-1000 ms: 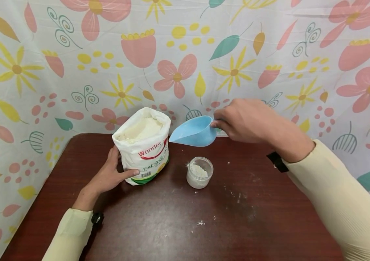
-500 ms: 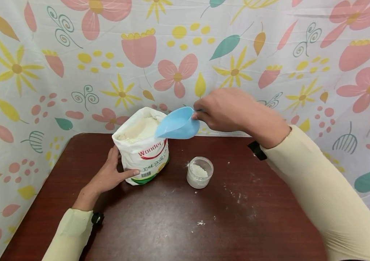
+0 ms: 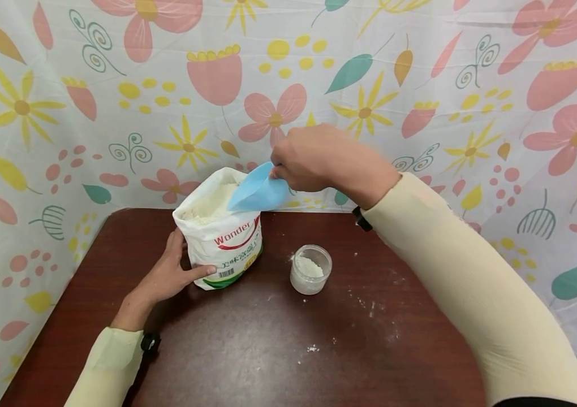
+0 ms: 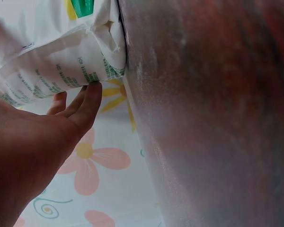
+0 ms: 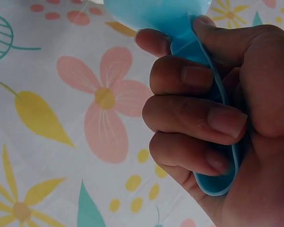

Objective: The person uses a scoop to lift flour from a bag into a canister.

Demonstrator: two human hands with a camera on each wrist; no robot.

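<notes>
A white flour bag [image 3: 232, 249], printed "Wonder" in red, stands with its top open at the left of the table, pale powder filling it to near the rim. My left hand [image 3: 163, 277] grips its lower left side, thumb across the front. In the left wrist view, fingers [image 4: 90, 101] bear on the bag's side. My right hand [image 3: 314, 161] holds a light blue scoop [image 3: 260, 195] above the bag's right rim, its tip over the opening and pointing down into it. In the right wrist view, several fingers curl round the scoop's handle [image 5: 213, 184].
A small clear jar [image 3: 310, 271], partly filled with white powder, stands open on the dark brown table [image 3: 349, 350] to the right of the bag. White specks [image 3: 313, 349] lie scattered on the tabletop. A flower-patterned curtain [image 3: 400, 113] hangs close behind the table.
My right hand has carried the scoop leftward and slightly up, from between bag and jar to over the bag's opening. The left hand has kept its grip, and bag and jar stay put.
</notes>
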